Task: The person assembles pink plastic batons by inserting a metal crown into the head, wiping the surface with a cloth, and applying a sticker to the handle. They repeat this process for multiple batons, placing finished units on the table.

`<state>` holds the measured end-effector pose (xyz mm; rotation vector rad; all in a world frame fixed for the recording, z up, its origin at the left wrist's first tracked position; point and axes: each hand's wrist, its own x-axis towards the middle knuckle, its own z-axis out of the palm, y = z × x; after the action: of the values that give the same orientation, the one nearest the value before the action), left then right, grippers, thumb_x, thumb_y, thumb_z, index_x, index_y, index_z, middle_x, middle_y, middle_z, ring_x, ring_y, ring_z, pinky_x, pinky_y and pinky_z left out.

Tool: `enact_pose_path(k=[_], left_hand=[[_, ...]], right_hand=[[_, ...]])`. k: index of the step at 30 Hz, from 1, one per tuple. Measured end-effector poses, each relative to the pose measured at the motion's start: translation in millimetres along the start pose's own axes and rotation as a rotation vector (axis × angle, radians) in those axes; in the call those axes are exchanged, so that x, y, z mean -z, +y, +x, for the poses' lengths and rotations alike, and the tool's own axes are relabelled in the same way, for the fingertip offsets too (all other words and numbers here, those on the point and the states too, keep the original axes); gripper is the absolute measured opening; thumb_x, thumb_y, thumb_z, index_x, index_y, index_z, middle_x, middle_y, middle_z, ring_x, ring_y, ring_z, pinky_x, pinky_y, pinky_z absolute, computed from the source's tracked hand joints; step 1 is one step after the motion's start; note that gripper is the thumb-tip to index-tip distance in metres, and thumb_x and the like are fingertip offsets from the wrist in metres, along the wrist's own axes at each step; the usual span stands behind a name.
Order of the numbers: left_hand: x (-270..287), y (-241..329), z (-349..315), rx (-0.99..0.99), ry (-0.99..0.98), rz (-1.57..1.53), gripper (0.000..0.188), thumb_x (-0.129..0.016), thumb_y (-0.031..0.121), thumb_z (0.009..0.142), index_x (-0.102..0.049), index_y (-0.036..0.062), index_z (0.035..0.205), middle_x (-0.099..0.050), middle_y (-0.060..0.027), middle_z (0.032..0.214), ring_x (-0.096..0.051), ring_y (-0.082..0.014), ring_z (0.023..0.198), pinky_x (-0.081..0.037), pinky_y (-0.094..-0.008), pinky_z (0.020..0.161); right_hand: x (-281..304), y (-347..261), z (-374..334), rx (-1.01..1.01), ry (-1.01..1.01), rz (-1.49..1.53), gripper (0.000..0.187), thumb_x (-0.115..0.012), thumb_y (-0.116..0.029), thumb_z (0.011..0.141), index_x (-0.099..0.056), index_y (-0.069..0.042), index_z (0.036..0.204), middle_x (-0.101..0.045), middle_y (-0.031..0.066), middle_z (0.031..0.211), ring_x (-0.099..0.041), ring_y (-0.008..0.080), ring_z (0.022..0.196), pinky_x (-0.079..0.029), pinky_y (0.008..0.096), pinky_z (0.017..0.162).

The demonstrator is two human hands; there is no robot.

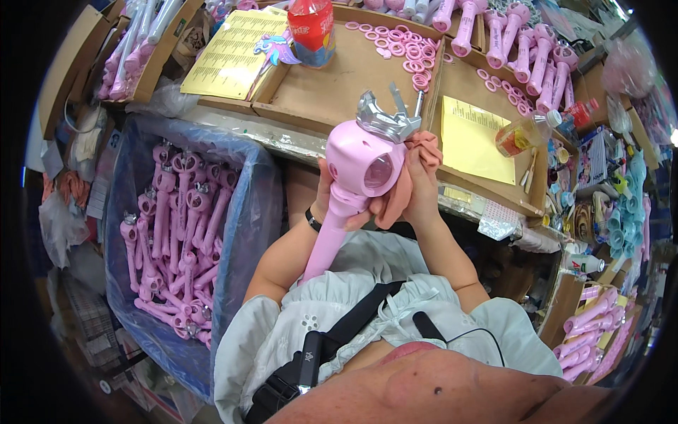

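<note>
A large pink toy wand (351,157) with a round head and a dark oval window is held up in front of my chest, its handle slanting down toward me. On top of it sits a silver plastic crown (387,120) with upright prongs. My left hand (324,193) is wrapped round the wand just below its head. In my right hand (423,189) is a salmon-coloured cloth (397,196), pressed against the right side of the head. Part of each hand is hidden behind the wand or the cloth.
Left of me stands a blue-lined bin (244,166) with many pink wands (185,205). Ahead, cardboard trays (318,95) hold pink rings (417,51) and yellow sheets (474,138). A red-labelled bottle (311,34) and a clear bottle (526,134) stand there. Pink handles (590,321) lie at right.
</note>
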<state>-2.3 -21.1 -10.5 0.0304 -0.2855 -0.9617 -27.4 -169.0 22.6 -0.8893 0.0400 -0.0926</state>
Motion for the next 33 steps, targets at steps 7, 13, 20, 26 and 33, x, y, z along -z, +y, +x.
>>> enact_pose_path(k=[7,13,20,26,33], left_hand=[[-27.2,20.0,-13.6,-0.097,0.376,0.777,0.090,-0.078,0.040,0.071,-0.028,0.0015,0.135,-0.057,-0.0139,0.105,-0.062,-0.0169,0.069,-0.052,-0.0273,0.056],[-30.8,4.6,-17.8,-0.440,0.450,1.302,0.104,-0.084,0.012,0.062,-0.017,0.0023,0.142,-0.042,-0.0103,0.133,-0.039,-0.0185,0.125,-0.033,-0.0334,0.102],[-39.7,-9.1,-15.2,-0.537,0.597,1.805,0.107,-0.085,0.017,0.061,-0.015,0.0004,0.140,-0.052,-0.0184,0.124,-0.056,-0.0255,0.111,-0.046,-0.0358,0.091],[-40.0,-4.7,-23.4,-0.469,0.549,1.908,0.109,-0.085,0.029,0.062,-0.015,-0.0006,0.140,-0.059,-0.0213,0.114,-0.062,-0.0322,0.102,-0.052,-0.0379,0.081],[-34.8,-10.3,-26.3,-0.460,0.506,1.863,0.106,-0.084,0.027,0.064,-0.015,-0.0005,0.139,-0.060,-0.0211,0.112,-0.063,-0.0338,0.100,-0.053,-0.0389,0.079]], right_hand=[[2.3,-31.6,6.8,0.202,-0.031,-0.016,0.067,-0.038,-0.052,0.094,-0.026,-0.003,0.139,-0.044,0.0132,0.130,-0.042,0.0232,0.121,-0.033,0.0382,0.104],[-12.3,-45.7,-1.1,0.191,-0.095,-0.190,0.066,-0.035,-0.053,0.095,-0.027,-0.006,0.141,-0.040,0.0133,0.136,-0.041,0.0241,0.123,-0.031,0.0406,0.106],[-25.6,-52.3,-2.5,-0.119,-0.205,-0.055,0.078,-0.068,0.001,0.080,-0.022,-0.001,0.142,-0.049,0.0083,0.124,-0.050,0.0157,0.111,-0.040,0.0297,0.096],[-17.3,-57.6,0.9,-0.297,-0.217,-0.097,0.080,-0.065,0.007,0.076,-0.023,0.001,0.143,-0.050,0.0054,0.126,-0.048,0.0125,0.115,-0.037,0.0265,0.097],[-6.6,-60.2,4.9,-0.351,-0.281,-0.125,0.083,-0.066,0.011,0.071,-0.025,-0.001,0.143,-0.049,0.0040,0.125,-0.048,0.0102,0.112,-0.038,0.0234,0.093]])
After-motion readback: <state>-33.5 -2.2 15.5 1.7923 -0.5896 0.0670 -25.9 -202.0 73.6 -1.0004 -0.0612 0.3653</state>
